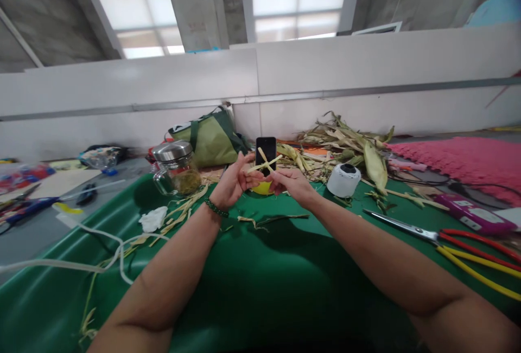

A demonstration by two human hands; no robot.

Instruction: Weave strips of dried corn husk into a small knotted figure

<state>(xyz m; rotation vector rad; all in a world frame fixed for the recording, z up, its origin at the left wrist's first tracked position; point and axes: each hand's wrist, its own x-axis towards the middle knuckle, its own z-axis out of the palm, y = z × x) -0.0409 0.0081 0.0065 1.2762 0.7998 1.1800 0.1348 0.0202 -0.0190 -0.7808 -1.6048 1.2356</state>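
Two narrow pale corn husk strips, crossed into an X, are held up in front of a dark phone. My right hand pinches the lower right end of the cross between thumb and fingers. My left hand, with a beaded bracelet at its wrist, is turned palm up beside the strips' left end. Its fingers are apart; whether they touch the strip I cannot make out. Below both hands, loose husk scraps lie on the green table cover. A yellow round thing is partly hidden behind the hands.
At right lie large scissors with red and yellow handles, a purple device and a white spool. Husks are heaped behind. At left stand a glass jar, a green bag, crumpled tissue and a pale cord.
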